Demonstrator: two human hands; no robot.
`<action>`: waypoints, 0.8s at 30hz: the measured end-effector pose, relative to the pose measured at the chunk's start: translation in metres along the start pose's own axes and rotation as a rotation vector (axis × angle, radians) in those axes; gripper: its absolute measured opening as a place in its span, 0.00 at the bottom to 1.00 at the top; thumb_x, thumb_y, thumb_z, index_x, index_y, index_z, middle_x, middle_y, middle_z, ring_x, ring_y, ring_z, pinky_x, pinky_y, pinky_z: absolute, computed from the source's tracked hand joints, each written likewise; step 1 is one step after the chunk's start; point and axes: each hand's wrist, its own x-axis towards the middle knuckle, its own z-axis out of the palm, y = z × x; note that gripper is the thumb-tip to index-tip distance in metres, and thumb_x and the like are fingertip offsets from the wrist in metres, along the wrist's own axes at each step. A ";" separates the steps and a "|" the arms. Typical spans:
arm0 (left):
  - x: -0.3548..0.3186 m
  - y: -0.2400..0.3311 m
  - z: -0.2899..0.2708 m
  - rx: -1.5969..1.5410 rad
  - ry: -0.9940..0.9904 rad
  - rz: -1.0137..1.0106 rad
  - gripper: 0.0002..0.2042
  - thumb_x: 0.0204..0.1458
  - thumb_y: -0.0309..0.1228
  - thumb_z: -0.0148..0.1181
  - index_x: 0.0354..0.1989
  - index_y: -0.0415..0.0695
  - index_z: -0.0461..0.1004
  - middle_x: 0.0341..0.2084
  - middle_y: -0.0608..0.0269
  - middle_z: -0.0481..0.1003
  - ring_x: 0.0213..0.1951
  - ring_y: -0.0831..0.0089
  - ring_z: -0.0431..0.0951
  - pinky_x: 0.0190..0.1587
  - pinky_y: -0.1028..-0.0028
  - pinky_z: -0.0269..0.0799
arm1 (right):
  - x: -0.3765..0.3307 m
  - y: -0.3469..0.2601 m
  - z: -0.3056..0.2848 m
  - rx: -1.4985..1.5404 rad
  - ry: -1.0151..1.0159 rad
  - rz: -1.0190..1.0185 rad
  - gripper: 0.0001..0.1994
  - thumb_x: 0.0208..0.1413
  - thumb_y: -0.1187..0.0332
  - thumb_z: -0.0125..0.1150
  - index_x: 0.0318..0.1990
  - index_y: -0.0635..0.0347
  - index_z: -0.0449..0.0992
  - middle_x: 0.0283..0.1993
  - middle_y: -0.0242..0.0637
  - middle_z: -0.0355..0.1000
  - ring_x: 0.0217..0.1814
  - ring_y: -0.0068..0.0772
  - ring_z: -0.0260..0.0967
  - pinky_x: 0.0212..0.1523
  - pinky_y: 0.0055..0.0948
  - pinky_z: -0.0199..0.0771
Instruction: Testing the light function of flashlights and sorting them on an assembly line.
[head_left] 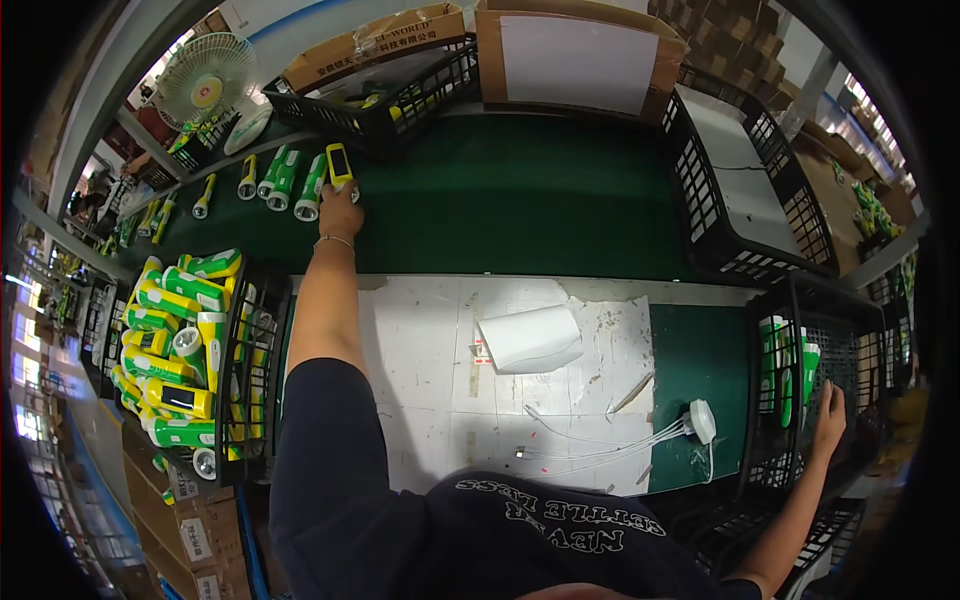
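Note:
My left hand (342,212) reaches over the green belt and is closed on a yellow flashlight (340,165) that has a dark panel on its side. Just left of it lies a green and white flashlight (311,190), with several more green or yellow ones further along. At the far right, my right hand (829,420) is over a black plastic crate (866,325), fingers stretched out and apparently holding nothing. Green flashlights (808,360) stand in the left part of that crate. Whether the right fingers touch the crate I cannot tell.
A black crate heaped with flashlights (185,340) stands at my left. On the white worktop (420,350) lie a curled white sheet (532,338) and cables from a round white charger (701,421). Behind are another crate (400,105), a carton (580,60) and a fan (206,85).

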 end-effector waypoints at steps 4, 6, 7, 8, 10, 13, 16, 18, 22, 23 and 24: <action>-0.004 0.018 -0.005 0.011 -0.059 -0.045 0.25 0.38 0.31 0.62 0.50 0.56 0.66 0.55 0.47 0.53 0.46 0.44 0.68 0.50 0.60 0.67 | 0.001 0.003 0.001 -0.056 -0.005 -0.033 0.21 0.58 0.55 0.50 0.45 0.67 0.70 0.37 0.39 0.71 0.38 0.26 0.67 0.41 0.24 0.65; -0.006 0.026 -0.008 -0.006 -0.046 -0.005 0.26 0.35 0.30 0.65 0.48 0.54 0.66 0.55 0.45 0.50 0.48 0.41 0.64 0.50 0.58 0.66 | 0.002 0.006 0.001 0.012 -0.036 -0.009 0.18 0.59 0.57 0.50 0.43 0.67 0.70 0.36 0.37 0.71 0.38 0.24 0.67 0.41 0.22 0.65; -0.008 0.029 -0.010 0.030 -0.065 -0.042 0.26 0.35 0.30 0.65 0.48 0.54 0.66 0.55 0.45 0.50 0.48 0.41 0.64 0.50 0.58 0.66 | 0.002 0.008 0.001 0.006 -0.033 -0.008 0.18 0.59 0.57 0.50 0.43 0.67 0.70 0.36 0.37 0.71 0.38 0.24 0.67 0.41 0.22 0.65; -0.011 0.030 -0.012 -0.001 0.032 -0.007 0.27 0.34 0.29 0.66 0.47 0.54 0.66 0.55 0.44 0.50 0.48 0.41 0.64 0.49 0.58 0.66 | 0.003 0.009 0.001 0.011 -0.043 -0.002 0.18 0.59 0.57 0.50 0.42 0.67 0.70 0.36 0.37 0.71 0.38 0.23 0.67 0.41 0.22 0.65; -0.016 0.033 -0.020 -0.086 0.177 0.054 0.27 0.33 0.24 0.66 0.45 0.53 0.65 0.53 0.42 0.52 0.47 0.43 0.65 0.47 0.58 0.66 | 0.004 0.012 0.002 0.083 -0.023 0.017 0.18 0.58 0.57 0.50 0.43 0.67 0.70 0.36 0.37 0.71 0.38 0.23 0.66 0.41 0.22 0.65; -0.021 0.037 -0.045 -0.266 0.345 0.113 0.27 0.34 0.21 0.64 0.47 0.53 0.64 0.50 0.45 0.57 0.46 0.46 0.67 0.48 0.59 0.66 | 0.006 0.013 0.002 0.082 -0.014 0.026 0.19 0.58 0.56 0.50 0.43 0.66 0.70 0.36 0.36 0.71 0.37 0.23 0.66 0.40 0.23 0.65; -0.031 0.053 -0.077 -0.750 0.320 0.068 0.28 0.37 0.22 0.66 0.50 0.43 0.62 0.47 0.54 0.66 0.44 0.59 0.71 0.48 0.65 0.66 | 0.006 0.012 0.000 0.105 -0.012 -0.001 0.19 0.58 0.56 0.50 0.43 0.66 0.70 0.36 0.35 0.71 0.38 0.24 0.66 0.41 0.24 0.65; -0.048 0.073 -0.096 -1.277 0.323 -0.022 0.22 0.45 0.28 0.63 0.49 0.39 0.64 0.43 0.60 0.69 0.41 0.68 0.71 0.45 0.72 0.67 | 0.005 0.010 -0.003 0.074 -0.035 0.000 0.19 0.58 0.55 0.50 0.44 0.66 0.70 0.36 0.35 0.71 0.39 0.24 0.66 0.42 0.24 0.65; -0.109 0.129 -0.121 -2.371 -0.361 -0.620 0.24 0.50 0.52 0.52 0.48 0.47 0.63 0.39 0.60 0.70 0.39 0.67 0.72 0.48 0.58 0.67 | 0.003 0.001 -0.005 0.141 -0.006 -0.068 0.19 0.59 0.56 0.48 0.44 0.65 0.70 0.37 0.36 0.71 0.40 0.25 0.67 0.43 0.23 0.65; -0.129 0.146 -0.122 -2.410 -0.579 -0.697 0.28 0.49 0.55 0.51 0.50 0.47 0.60 0.39 0.59 0.70 0.36 0.68 0.72 0.44 0.61 0.70 | 0.002 -0.004 -0.006 0.158 -0.005 -0.053 0.18 0.59 0.57 0.49 0.43 0.65 0.71 0.37 0.36 0.71 0.39 0.25 0.67 0.43 0.22 0.65; -0.147 0.163 -0.123 -2.433 -0.745 -0.727 0.28 0.49 0.55 0.51 0.49 0.46 0.61 0.37 0.58 0.70 0.34 0.68 0.73 0.39 0.64 0.72 | 0.000 -0.010 -0.006 0.132 0.001 -0.076 0.18 0.58 0.57 0.50 0.43 0.65 0.71 0.38 0.36 0.71 0.40 0.25 0.67 0.43 0.22 0.65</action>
